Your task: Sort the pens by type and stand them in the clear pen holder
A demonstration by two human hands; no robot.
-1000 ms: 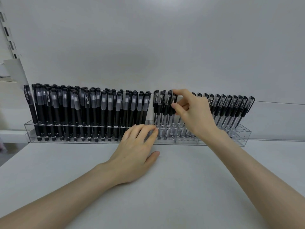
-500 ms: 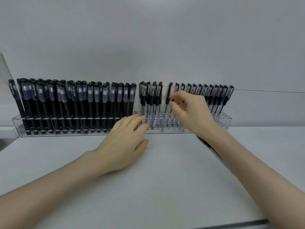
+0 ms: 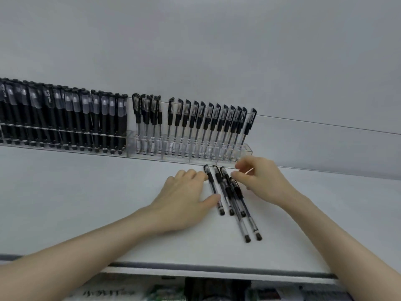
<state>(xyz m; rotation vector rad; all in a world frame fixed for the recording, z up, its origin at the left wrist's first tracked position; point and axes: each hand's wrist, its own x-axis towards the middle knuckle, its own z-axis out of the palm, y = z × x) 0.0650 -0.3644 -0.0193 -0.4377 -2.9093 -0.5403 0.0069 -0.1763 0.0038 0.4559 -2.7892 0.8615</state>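
Both hands have dropped from the clear pen holder (image 3: pixel 247 152) to five loose clear-barrelled pens (image 3: pixel 230 196) lying just in front of its right end, so those likely still need slotting. The left hand (image 3: pixel 184 198) lies flat, touching the leftmost one. The right hand (image 3: pixel 262 181) curls over the caps, its grip unclear. A second ago it was reaching among the standing slim pens (image 3: pixel 208 118).

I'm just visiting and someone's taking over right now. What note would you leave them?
Left hand: open, flat on the table, thumb against the leftmost of five loose slim pens.
Right hand: fingers curled at their caps; grip unclear.
Done: the clear pen holder has thick pens left, standing slim pens right, with a gap.
Left: stand the loose five among the slim ones.
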